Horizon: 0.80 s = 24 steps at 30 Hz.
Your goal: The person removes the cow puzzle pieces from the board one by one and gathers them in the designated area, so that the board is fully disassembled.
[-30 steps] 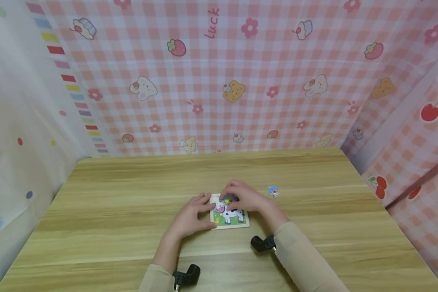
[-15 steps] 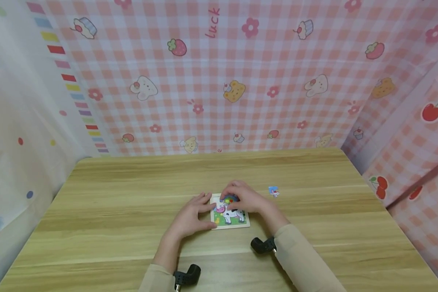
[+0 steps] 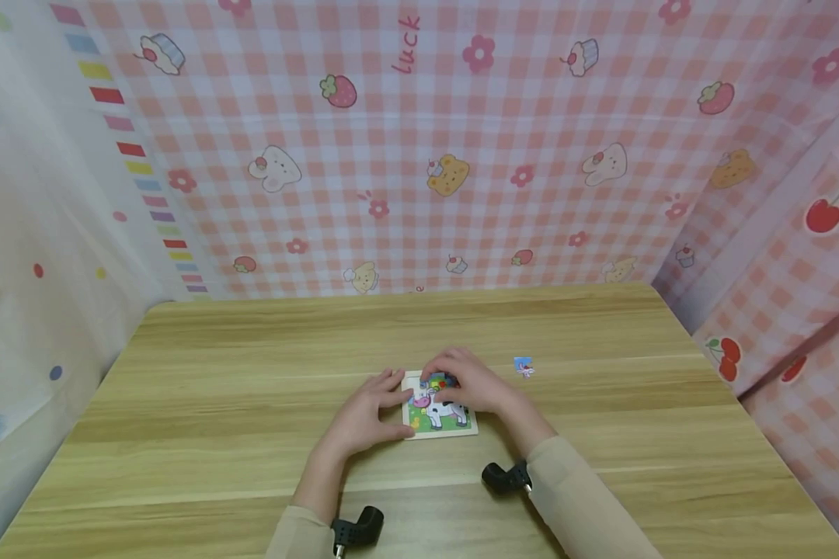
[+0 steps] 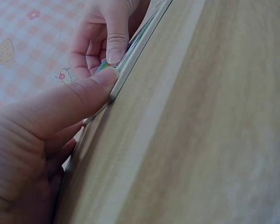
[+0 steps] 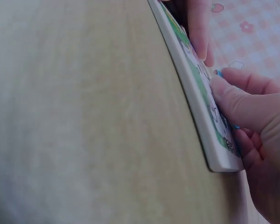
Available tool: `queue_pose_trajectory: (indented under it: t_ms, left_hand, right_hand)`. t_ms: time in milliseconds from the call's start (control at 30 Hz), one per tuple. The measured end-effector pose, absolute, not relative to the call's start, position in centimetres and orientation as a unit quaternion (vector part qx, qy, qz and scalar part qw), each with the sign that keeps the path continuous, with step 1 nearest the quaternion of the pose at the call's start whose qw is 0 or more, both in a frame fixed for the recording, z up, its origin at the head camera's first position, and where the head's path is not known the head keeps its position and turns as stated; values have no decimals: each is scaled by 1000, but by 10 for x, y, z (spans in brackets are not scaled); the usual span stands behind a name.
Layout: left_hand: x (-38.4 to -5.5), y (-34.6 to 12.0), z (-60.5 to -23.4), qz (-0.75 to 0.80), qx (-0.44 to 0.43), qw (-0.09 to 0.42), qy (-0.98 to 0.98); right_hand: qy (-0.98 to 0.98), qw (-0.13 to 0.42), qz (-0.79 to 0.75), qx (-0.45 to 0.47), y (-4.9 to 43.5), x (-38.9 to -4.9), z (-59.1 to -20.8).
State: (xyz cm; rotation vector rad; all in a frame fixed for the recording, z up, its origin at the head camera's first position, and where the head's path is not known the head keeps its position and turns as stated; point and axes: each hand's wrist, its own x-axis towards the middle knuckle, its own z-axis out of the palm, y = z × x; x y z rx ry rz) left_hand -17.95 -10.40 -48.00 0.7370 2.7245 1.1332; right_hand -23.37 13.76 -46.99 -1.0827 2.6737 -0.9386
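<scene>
A small square jigsaw puzzle (image 3: 450, 415) with a pale frame lies flat on the table, showing a cow on grass. My left hand (image 3: 365, 415) holds its left side, thumb at the near left corner and fingers along the far left. In the left wrist view, the left thumb (image 4: 79, 100) lies on the frame edge. My right hand (image 3: 471, 378) arches over the puzzle's upper part, thumb and fingers pinching a puzzle piece (image 5: 218, 73) whose blue edge shows in the right wrist view. The hand hides much of that piece and the puzzle's upper right.
One loose blue puzzle piece (image 3: 523, 366) lies on the wooden table (image 3: 217, 404) to the right of the puzzle. Black wrist-camera mounts (image 3: 506, 477) sit below both wrists. A pink checked curtain (image 3: 419, 225) hangs behind the table.
The right hand and forearm have shifted very slightly, and the colourful patch under its fingers shows differently. The left hand and the loose piece stay where they were.
</scene>
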Motion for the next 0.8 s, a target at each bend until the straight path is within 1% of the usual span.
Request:
queue_pose_trajectory:
  t_ms: [300,800]
  left_hand:
    - [-179,-104,-480,371,242,49,895]
    - [-179,-105,-479,369,246,48,895]
  right_hand:
    - [885,39,-321,-335,139,-233,-474]
    - [873,37,-389,-292,141,-235,-483]
